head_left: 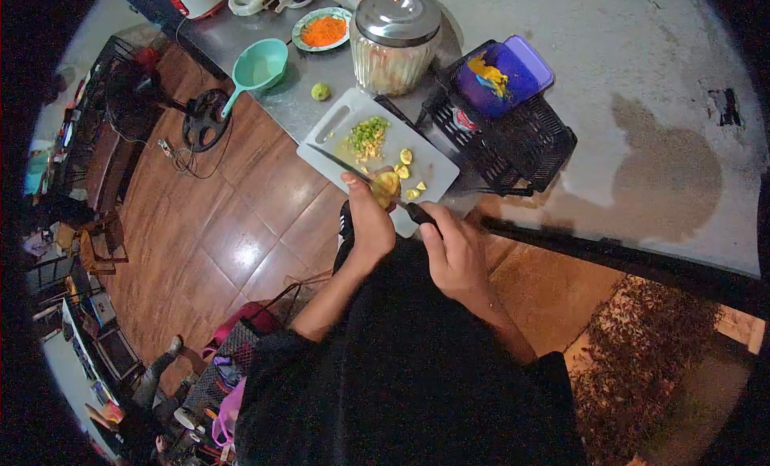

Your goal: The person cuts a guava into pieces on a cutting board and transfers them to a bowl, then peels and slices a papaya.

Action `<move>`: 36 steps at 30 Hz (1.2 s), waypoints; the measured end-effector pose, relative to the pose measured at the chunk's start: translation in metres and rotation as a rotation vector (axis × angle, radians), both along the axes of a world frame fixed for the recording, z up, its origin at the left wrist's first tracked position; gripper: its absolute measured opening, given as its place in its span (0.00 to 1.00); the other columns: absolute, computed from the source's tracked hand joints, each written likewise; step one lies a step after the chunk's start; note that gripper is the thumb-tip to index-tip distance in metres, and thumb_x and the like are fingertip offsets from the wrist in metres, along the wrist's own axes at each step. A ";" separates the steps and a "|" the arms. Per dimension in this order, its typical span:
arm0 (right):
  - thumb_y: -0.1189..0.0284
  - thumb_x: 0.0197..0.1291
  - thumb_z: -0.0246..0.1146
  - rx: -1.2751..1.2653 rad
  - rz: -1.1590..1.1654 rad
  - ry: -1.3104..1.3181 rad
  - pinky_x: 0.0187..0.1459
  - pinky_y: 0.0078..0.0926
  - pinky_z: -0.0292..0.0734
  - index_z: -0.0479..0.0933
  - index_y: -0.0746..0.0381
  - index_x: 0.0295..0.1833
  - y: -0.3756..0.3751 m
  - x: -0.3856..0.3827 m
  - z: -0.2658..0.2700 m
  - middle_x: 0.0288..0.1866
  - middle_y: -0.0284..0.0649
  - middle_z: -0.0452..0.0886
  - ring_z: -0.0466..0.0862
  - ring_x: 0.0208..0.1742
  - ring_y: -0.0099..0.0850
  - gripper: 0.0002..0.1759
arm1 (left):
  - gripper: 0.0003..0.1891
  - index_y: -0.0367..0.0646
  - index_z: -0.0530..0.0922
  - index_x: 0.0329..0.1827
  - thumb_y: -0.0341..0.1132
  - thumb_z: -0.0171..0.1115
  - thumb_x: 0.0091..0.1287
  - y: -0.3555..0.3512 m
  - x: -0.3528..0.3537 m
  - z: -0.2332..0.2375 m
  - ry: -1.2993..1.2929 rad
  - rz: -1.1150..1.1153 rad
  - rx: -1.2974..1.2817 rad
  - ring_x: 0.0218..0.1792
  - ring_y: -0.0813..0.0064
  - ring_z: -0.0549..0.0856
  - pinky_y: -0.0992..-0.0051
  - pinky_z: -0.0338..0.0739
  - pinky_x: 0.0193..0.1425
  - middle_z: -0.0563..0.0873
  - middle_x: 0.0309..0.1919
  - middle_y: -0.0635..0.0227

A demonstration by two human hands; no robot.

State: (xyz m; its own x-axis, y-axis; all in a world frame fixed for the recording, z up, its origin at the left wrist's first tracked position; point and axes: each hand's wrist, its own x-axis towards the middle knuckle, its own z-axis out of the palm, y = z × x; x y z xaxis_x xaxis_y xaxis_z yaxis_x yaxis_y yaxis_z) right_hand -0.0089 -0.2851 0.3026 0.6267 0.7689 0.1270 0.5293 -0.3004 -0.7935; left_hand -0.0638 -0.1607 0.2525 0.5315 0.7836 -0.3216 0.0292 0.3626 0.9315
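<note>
My left hand [372, 227] is closed around a yellow, peeled-looking piece of ginger [386, 186] above the white cutting board [437, 174]. My right hand [455, 253] grips the black handle of a knife [419, 215]. Its long blade crosses the near part of the board, pointing up and left, against the ginger. Farther up the board lies a small heap of chopped green pieces [369, 132], with pale minced bits [370, 151] beside it. Several cut yellow chunks [403, 172] rest to the right of the blade.
Behind the board are a lidded glass jar [391, 61], a lime [321, 91], a mint-green strainer [261, 65] and a plate of grated carrot [324, 30]. A black plastic basket [536, 145] with a purple container [525, 73] stands at the right. The counter edge runs along the left.
</note>
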 end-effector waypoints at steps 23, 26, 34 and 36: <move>0.67 0.62 0.65 -0.024 0.070 0.168 0.46 0.40 0.77 0.75 0.70 0.49 -0.004 -0.010 -0.002 0.41 0.55 0.82 0.83 0.44 0.54 0.18 | 0.44 0.35 0.70 0.24 0.67 0.17 0.71 0.000 -0.009 0.000 -0.010 0.001 0.408 0.21 0.77 0.66 0.71 0.58 0.23 0.68 0.16 0.71; 0.66 0.58 0.69 0.101 0.039 0.180 0.46 0.36 0.78 0.79 0.71 0.45 -0.006 -0.010 -0.009 0.40 0.54 0.84 0.85 0.43 0.48 0.18 | 0.44 0.33 0.72 0.26 0.66 0.18 0.72 -0.001 -0.013 -0.002 -0.006 0.009 0.392 0.21 0.78 0.67 0.71 0.60 0.23 0.70 0.16 0.71; 0.68 0.57 0.70 0.099 -0.013 0.351 0.46 0.30 0.78 0.80 0.72 0.44 -0.010 -0.015 -0.026 0.39 0.47 0.86 0.86 0.42 0.36 0.18 | 0.44 0.31 0.78 0.33 0.66 0.24 0.73 -0.006 -0.015 0.003 -0.108 -0.035 0.390 0.22 0.81 0.71 0.74 0.62 0.23 0.74 0.19 0.71; 0.69 0.58 0.69 0.104 -0.009 0.518 0.40 0.26 0.78 0.80 0.71 0.45 -0.010 -0.014 -0.020 0.35 0.41 0.85 0.83 0.36 0.30 0.17 | 0.44 0.30 0.80 0.42 0.66 0.27 0.73 -0.012 -0.013 -0.006 -0.194 0.071 0.226 0.22 0.84 0.69 0.75 0.60 0.23 0.73 0.19 0.73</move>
State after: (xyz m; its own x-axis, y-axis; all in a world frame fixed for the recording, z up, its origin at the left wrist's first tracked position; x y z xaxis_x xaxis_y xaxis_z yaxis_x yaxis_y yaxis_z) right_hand -0.0225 -0.2948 0.2825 0.6340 0.7631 -0.1256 0.0582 -0.2090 -0.9762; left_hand -0.0769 -0.1727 0.2465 0.5071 0.8613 -0.0331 -0.1750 0.1404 0.9745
